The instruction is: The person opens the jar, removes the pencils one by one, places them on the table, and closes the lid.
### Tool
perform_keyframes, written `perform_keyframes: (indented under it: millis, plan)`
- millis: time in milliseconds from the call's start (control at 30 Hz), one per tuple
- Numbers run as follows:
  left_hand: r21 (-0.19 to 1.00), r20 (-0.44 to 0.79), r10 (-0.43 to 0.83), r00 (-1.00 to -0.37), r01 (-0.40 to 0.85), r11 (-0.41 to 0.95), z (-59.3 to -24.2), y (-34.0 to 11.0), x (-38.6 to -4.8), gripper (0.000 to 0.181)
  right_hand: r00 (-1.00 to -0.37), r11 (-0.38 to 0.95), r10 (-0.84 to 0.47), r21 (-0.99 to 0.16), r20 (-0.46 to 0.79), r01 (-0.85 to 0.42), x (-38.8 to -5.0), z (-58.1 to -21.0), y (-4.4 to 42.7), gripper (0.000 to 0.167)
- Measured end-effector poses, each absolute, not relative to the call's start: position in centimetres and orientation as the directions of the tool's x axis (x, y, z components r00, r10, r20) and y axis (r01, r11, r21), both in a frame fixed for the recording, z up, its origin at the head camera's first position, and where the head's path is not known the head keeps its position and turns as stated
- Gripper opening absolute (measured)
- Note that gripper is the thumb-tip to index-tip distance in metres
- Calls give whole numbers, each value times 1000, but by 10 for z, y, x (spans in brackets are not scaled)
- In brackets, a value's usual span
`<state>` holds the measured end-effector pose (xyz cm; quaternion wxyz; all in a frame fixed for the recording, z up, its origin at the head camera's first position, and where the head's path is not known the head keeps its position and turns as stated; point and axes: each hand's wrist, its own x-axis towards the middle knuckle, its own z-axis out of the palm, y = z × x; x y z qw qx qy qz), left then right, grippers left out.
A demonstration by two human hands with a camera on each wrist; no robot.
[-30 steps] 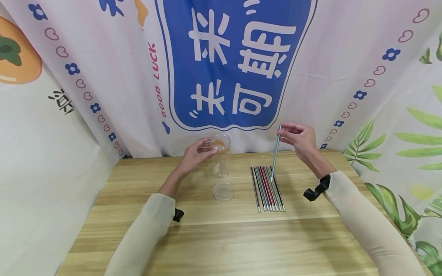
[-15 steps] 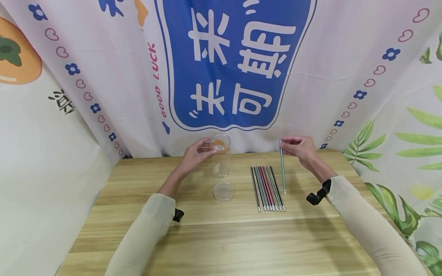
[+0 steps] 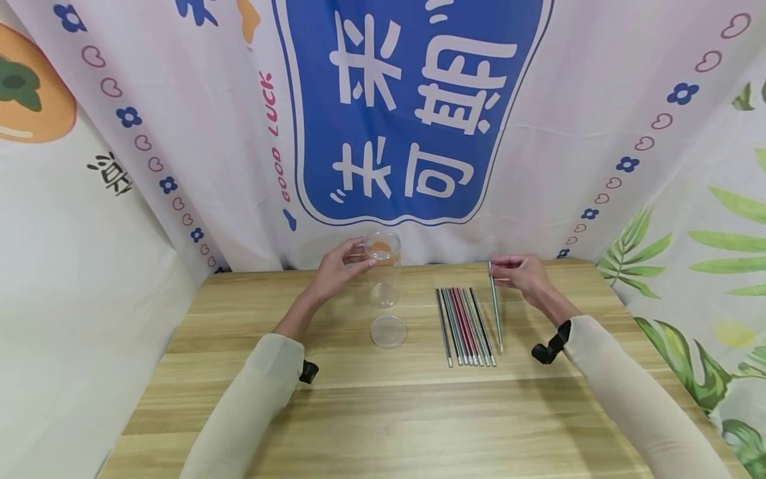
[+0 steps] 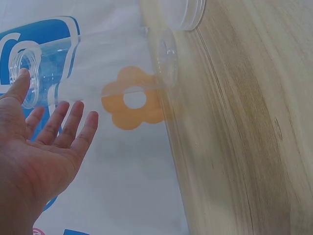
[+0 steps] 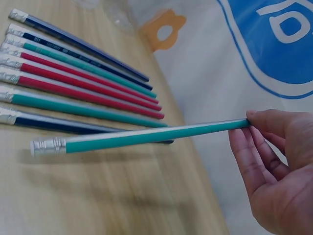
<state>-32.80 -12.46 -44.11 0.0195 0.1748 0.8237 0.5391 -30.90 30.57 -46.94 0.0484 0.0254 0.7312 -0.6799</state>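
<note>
A clear plastic jar (image 3: 383, 276) stands upright near the back edge of the table, its round mouth at the top. My left hand (image 3: 340, 273) holds it loosely near the rim, thumb in front and fingers at the side; the left wrist view shows the jar (image 4: 105, 68) beside the spread fingers. My right hand (image 3: 526, 278) pinches a green pencil (image 5: 156, 137) by its unerasered end, between thumb and fingertips. The eraser end points down towards the table, and whether it touches cannot be told. Several dark, green and red pencils (image 3: 463, 326) lie side by side, left of the held one.
A clear round lid (image 3: 388, 332) lies on the wooden table (image 3: 383, 426) in front of the jar. Behind the table's back edge hangs a printed white cloth (image 3: 538, 166) with a blue panel.
My right hand has moved the green pencil away from the row to its right and lowered it towards the table. My left hand and the jar have stayed in place.
</note>
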Motion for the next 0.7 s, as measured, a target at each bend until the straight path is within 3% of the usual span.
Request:
perform_keyframes:
  millis: [700]
  plan:
    - [899, 132, 312, -941, 247, 363, -439, -125, -327, 69, -993, 233, 16, -965, -121, 121, -310, -509, 296, 39]
